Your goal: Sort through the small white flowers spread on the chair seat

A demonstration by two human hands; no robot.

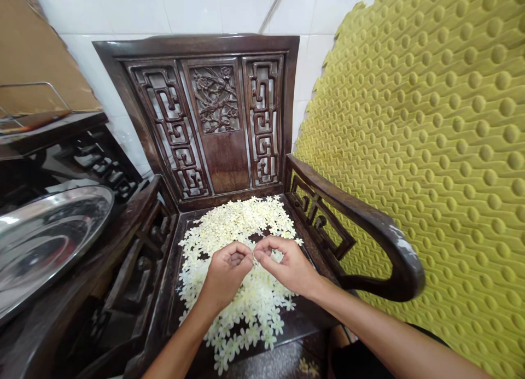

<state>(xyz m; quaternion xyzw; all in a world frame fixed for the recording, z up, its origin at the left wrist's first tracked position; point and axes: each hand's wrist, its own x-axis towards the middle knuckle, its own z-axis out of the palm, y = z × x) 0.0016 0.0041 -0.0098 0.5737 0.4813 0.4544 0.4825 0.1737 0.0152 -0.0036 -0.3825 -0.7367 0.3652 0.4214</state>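
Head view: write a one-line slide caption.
Left hand and right hand, fingers curled, close together above white flowers spread on a carved, dark wooden chair.

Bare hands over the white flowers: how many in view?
2: the bare left hand and bare right hand, nearly meeting above the small white flowers on the dark wooden seat.
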